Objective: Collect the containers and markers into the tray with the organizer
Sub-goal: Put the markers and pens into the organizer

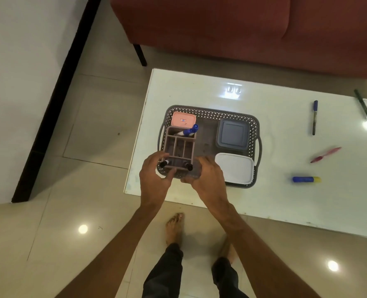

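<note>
A grey perforated tray sits on the white table. Inside it are a pink-lidded container, a grey-blue container and a white-lidded container. A brown compartment organizer stands at the tray's left side, holding a blue marker and two dark-capped markers near its front. My left hand grips the organizer's front left corner and my right hand grips its front right side. Loose on the table lie a blue-capped marker, a dark marker, a pink pen and a blue-and-yellow marker.
The white table has its near edge just behind my hands. A red sofa stands behind the table. Tiled floor lies to the left, with a white wall and a black skirting strip beyond. My bare feet stand below the table's edge.
</note>
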The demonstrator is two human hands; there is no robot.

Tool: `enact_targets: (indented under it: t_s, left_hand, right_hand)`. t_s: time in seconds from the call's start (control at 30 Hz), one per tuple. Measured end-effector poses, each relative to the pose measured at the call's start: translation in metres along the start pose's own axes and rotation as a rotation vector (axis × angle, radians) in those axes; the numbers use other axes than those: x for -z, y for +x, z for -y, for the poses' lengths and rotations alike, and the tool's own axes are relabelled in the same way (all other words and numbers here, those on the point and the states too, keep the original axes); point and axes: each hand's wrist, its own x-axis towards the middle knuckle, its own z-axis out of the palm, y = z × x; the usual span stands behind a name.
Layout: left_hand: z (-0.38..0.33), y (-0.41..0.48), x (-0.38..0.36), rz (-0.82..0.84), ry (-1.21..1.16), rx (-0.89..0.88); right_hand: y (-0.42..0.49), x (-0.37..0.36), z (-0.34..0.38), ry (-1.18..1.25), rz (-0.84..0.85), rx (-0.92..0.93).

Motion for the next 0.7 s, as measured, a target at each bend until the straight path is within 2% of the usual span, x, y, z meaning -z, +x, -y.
enact_targets:
  t_s: [0.27, 0.5, 0.7]
  left_hand:
    - [-0.051, -0.005, -0.021, 0.006, -0.063, -0.146]
    - [-0.101, -0.013, -0.072, 0.161, -0.13, -0.207]
    - [-0.124, -0.028, -0.14, 0.281, -0.083, -0.171]
  right_hand:
    - [-0.013, 0.032, -0.027, 0.062, -0.142, 0.078]
    - [-0.02, 0.069, -0.069, 0.215, -0.302, -0.01]
    - [-0.027, 0.104, -0.121, 0.269, -0.415, -0.115]
